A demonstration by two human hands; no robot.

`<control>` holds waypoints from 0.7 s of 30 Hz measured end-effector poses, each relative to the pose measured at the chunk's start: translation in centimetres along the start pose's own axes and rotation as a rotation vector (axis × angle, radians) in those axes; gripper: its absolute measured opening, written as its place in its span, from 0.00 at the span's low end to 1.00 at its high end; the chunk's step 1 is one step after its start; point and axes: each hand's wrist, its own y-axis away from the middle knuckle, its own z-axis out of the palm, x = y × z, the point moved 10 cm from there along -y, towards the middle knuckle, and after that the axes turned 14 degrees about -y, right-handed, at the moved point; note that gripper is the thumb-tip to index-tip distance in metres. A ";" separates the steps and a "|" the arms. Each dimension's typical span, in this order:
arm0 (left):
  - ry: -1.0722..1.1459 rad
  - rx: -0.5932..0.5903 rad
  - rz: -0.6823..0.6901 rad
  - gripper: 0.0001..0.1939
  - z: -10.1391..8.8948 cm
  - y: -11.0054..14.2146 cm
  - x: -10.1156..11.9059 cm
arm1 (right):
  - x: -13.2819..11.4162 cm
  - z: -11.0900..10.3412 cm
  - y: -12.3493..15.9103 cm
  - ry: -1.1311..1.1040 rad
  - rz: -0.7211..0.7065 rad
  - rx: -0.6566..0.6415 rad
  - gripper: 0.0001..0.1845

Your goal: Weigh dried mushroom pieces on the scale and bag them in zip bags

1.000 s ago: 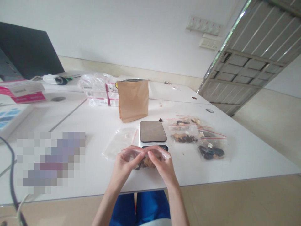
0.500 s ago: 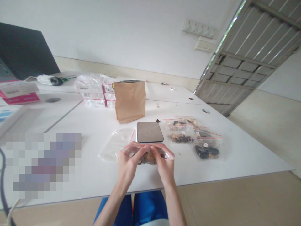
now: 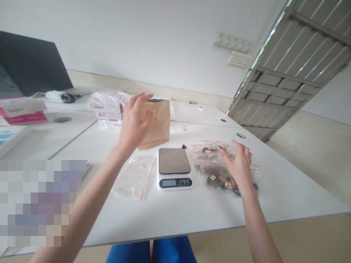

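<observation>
My left hand (image 3: pixel 134 122) hangs open and empty beside the paper bag (image 3: pixel 158 126) at upper centre; my right hand (image 3: pixel 238 164) spreads open over the zip bags (image 3: pixel 214 168), right of the scale (image 3: pixel 174 168).

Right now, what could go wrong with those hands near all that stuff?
The left hand is right next to the paper bag, which stands upright, so one bump might tip it over. The right hand is at the small zip bags beside the kitchen scale. If they get pushed sideways, they could slide into the scale and move it.
</observation>
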 end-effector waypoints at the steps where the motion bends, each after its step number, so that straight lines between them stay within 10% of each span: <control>1: -0.081 0.040 -0.018 0.21 0.1 -0.9 -1.0 | -1.6 1.9 -0.3 -0.047 -0.117 -0.093 0.23; 6: -0.297 0.046 -0.228 0.17 2.1 -2.9 -6.8 | -5.8 14.3 0.8 -0.287 -0.366 -0.751 0.21; 11: -0.356 -0.105 -0.295 0.20 4.1 -3.0 -9.0 | -4.6 21.1 0.5 -0.257 -0.336 -0.888 0.23; 16: -0.344 -0.139 -0.302 0.16 4.5 -3.3 -9.0 | -3.7 21.2 -0.5 -0.233 -0.284 -0.825 0.16; 21: -0.185 -0.196 -0.027 0.20 5.3 -4.0 -6.5 | -5.8 17.5 -1.1 -0.301 -0.265 -0.639 0.16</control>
